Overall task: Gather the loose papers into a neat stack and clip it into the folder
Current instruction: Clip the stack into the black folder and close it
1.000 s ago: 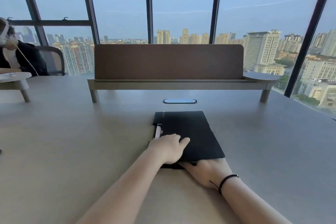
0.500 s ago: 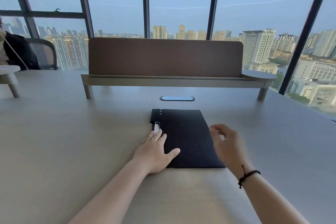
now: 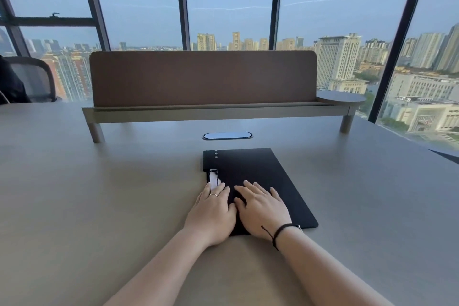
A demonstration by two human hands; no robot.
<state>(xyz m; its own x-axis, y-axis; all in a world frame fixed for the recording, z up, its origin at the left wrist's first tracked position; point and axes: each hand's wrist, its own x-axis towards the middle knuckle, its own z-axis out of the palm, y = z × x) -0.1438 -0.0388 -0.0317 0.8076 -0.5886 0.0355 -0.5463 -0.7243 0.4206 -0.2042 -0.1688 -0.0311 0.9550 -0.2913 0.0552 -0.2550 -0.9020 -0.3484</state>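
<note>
A black folder (image 3: 268, 171) lies closed and flat on the grey table (image 3: 99, 206) in front of me. A white label window (image 3: 213, 177) shows on its left spine. My left hand (image 3: 213, 213) rests flat on the folder's near left corner, fingers over the spine, a ring on one finger. My right hand (image 3: 263, 208) lies flat on the cover beside it, fingers spread, a black cord at the wrist. No loose papers are in sight; whatever is inside the folder is hidden.
A raised shelf with a brown divider panel (image 3: 202, 78) crosses the table beyond the folder. An oval cable port (image 3: 227, 135) sits between them. An office chair (image 3: 32, 79) and part of a person in dark clothing stand at the far left. Windows lie behind.
My right hand came from the folder's near edge, lifted to the right, then came down flat on the cover. My left hand opened flat and stayed on the spine side.
</note>
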